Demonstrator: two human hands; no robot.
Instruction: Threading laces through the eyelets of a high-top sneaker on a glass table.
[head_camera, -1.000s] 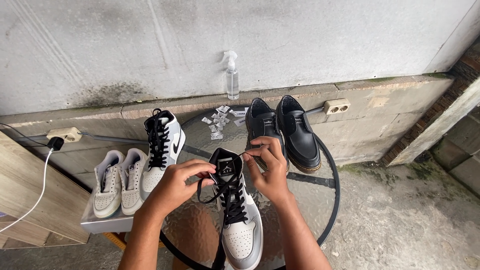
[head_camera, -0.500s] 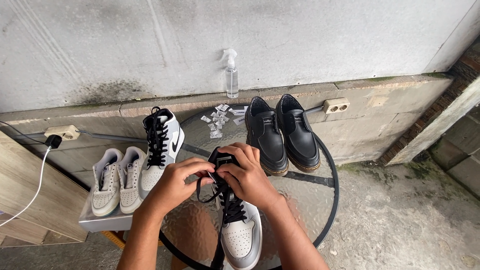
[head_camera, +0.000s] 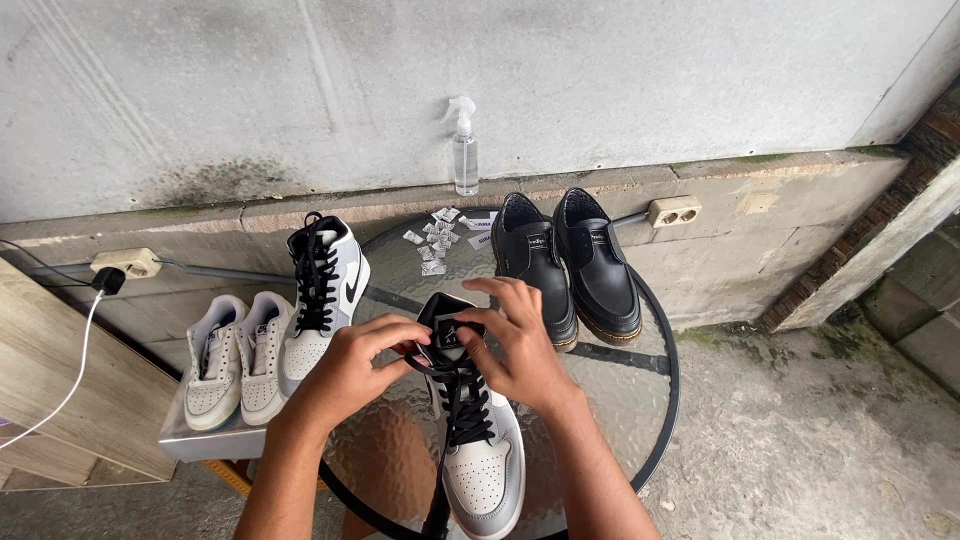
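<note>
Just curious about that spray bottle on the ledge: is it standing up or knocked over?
Standing upright. The spray bottle rests on its base on the ledge against the wall, nozzle on top.

On the counter (head_camera: 655, 395), the laced sneaker (head_camera: 478, 440) sits at six o'clock, its mate (head_camera: 322, 295) at ten, the shoe pair (head_camera: 570, 265) at one, the spray bottle (head_camera: 465, 150) behind at twelve.

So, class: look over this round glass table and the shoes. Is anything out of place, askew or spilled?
Small white sachets lie scattered loose on the glass table, near the spray bottle. The grey-and-white sneaker between the left hand and right hand has a black lace hanging over the table edge. The black shoes stand neatly paired.
</note>
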